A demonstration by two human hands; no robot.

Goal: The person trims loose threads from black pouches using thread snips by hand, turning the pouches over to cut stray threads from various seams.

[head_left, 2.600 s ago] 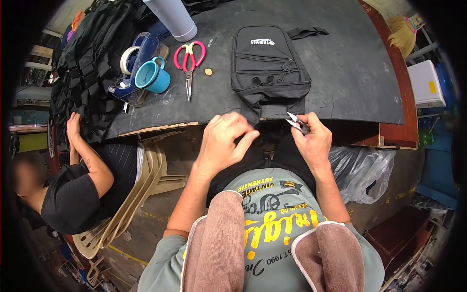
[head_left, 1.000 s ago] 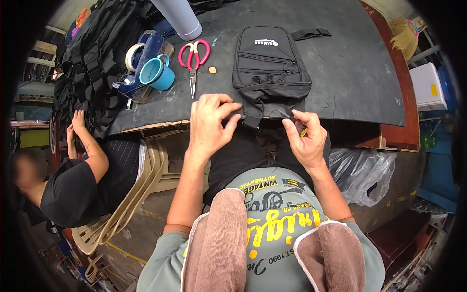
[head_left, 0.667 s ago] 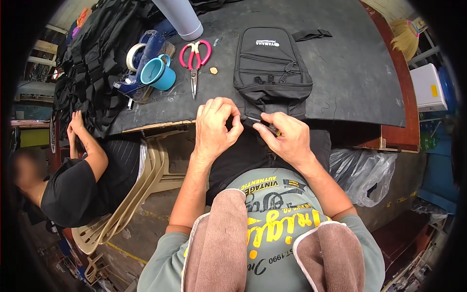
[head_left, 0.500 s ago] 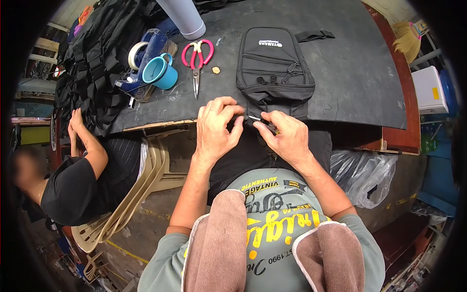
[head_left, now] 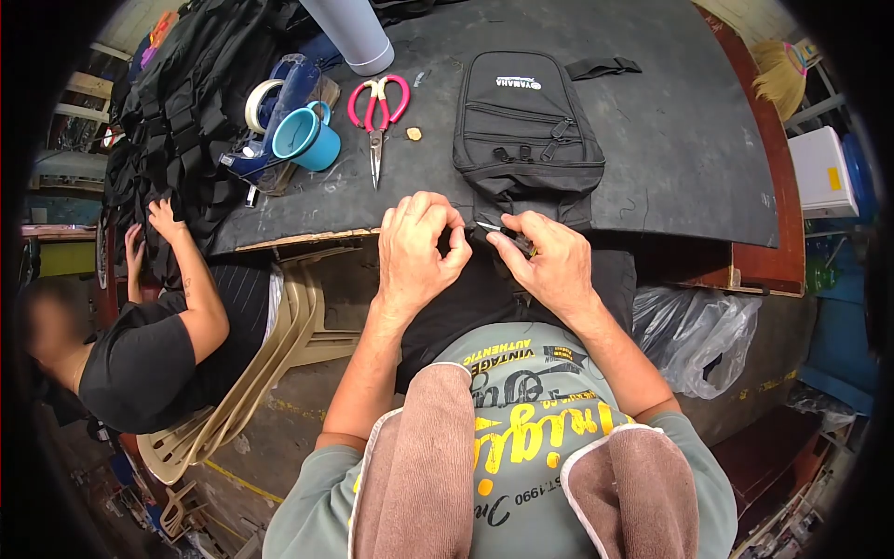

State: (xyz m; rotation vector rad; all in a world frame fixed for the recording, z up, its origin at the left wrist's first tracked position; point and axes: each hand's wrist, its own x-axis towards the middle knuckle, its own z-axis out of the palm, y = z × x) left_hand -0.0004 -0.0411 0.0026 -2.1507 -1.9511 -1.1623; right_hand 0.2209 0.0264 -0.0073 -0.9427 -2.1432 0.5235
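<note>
A black backpack-style bag (head_left: 529,121) with white YAMAHA lettering lies on the black table, its lower straps hanging toward me over the edge. My right hand (head_left: 549,256) is closed around what look like small thread snips (head_left: 488,226), their thin metal tip pointing left just below the bag. Most of the tool's body is hidden in the palm. To the left, my left hand (head_left: 421,247) is closed in a pinch, thumb against forefinger. Whatever it holds is too small to make out. A short gap separates the fingers from the metal tip.
Pink-handled scissors (head_left: 377,116), a light blue mug (head_left: 312,140), a tape roll (head_left: 263,105) and a grey tumbler (head_left: 354,37) occupy the table's left. Black straps (head_left: 177,121) pile up beyond. A co-worker (head_left: 149,359) sits left, near stacked chairs (head_left: 279,359).
My left hand has shifted slightly away from the bag, its pinch tighter. My right hand stays nearly in place. The co-worker's arms have reached up to the black straps.
</note>
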